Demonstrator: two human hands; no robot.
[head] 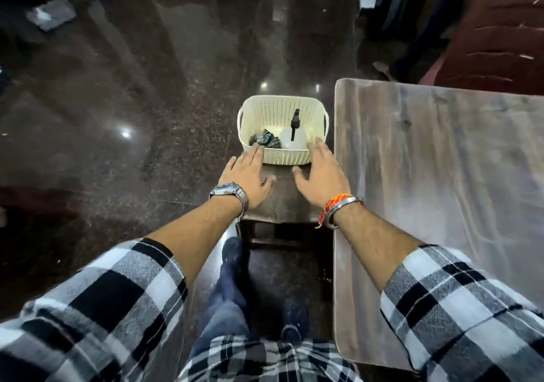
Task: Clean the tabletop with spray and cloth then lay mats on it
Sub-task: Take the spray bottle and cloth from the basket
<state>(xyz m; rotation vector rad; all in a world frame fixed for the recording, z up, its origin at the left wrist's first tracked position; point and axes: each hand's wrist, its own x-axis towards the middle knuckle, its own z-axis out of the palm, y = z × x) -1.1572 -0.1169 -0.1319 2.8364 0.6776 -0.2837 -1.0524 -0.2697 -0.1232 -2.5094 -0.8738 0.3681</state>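
Basket: cream, perforated, two side handles, standing on a dark stool just left of the desk. Contents: white spray bottle with black nozzle, at right; crumpled dark checked cloth, at left. Left hand: fingers spread, empty, fingertips at the basket's near left corner. Right hand: fingers spread, empty, fingertips at the near right rim. Desk: grey wood-grain top.
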